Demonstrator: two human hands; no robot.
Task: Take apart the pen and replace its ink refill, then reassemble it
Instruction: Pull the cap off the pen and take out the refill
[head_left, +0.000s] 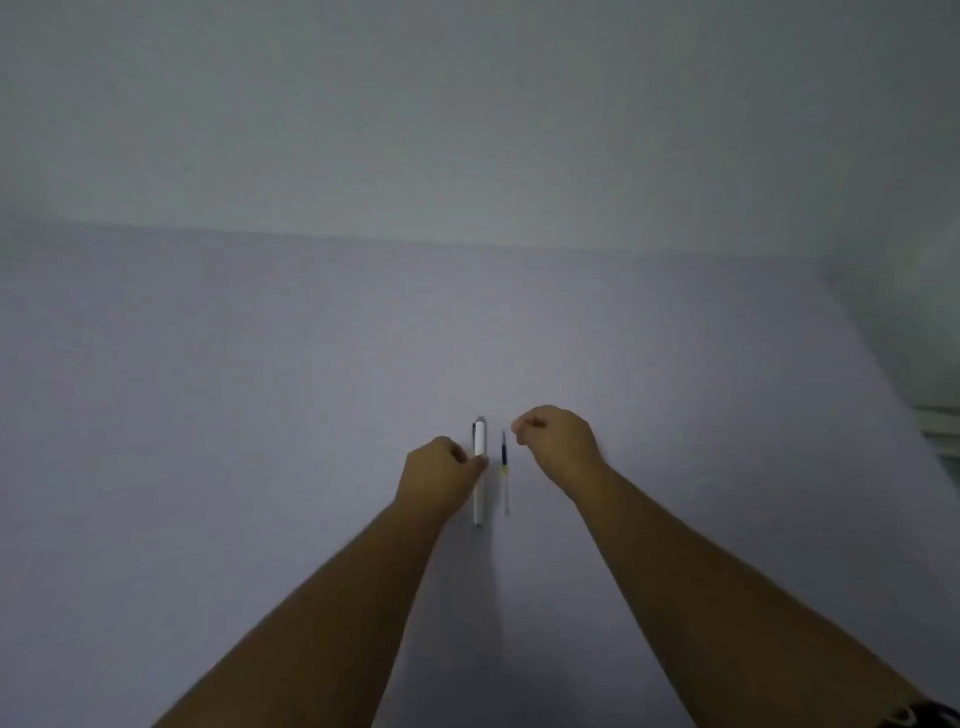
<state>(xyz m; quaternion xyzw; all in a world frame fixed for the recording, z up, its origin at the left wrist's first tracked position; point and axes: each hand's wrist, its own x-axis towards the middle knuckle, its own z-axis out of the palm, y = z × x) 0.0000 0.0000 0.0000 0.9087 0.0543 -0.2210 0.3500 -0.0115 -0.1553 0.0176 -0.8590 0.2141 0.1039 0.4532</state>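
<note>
The white pen (479, 470) lies lengthwise on the pale worktop (260, 389), cap end away from the person, with a thin ink refill (504, 470) just beside it on its right; the left hand (439, 475) touches the pen's middle, fingers curled narrow, though whether it truly pinches the barrel I cannot tell; the right hand (556, 439) hovers loosely fisted beside the refill, holding nothing visible; a good start is probably to steady the barrel with the left and pull the cap straight off; no containers are in view.
</note>
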